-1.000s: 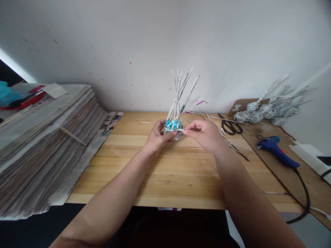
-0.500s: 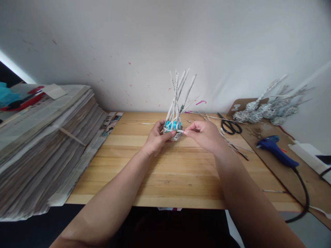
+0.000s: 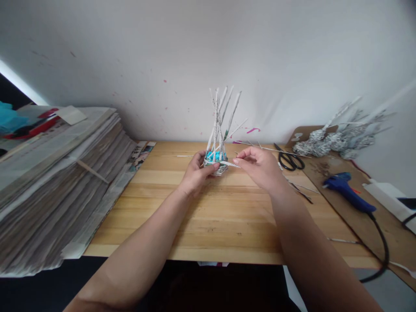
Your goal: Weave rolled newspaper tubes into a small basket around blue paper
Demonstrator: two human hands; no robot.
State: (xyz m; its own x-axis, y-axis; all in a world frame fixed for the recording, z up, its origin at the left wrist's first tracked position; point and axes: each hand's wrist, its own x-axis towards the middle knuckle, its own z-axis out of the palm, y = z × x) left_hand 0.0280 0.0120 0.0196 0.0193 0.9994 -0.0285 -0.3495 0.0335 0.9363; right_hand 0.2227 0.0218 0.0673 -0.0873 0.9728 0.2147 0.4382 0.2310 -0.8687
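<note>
Woven paper basket (image 3: 222, 170) sat gripped in the left hand (image 3: 196, 175) as the right hand (image 3: 259, 167) pinched a paper strip (image 3: 229, 164).

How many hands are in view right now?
2: the left hand holds the small woven basket from its left side; the right hand pinches a white strip to the basket's right. No other hand shows.

White, grey-speckled basket (image 3: 221, 170), blue filling (image 3: 212, 155), yellowish wood-grained table (image 3: 211, 212), black scissors (image 3: 293, 163), deep blue glue gun (image 3: 352, 193), pale wall (image 3: 195, 47) with pink flecks (image 3: 165, 81)
</note>
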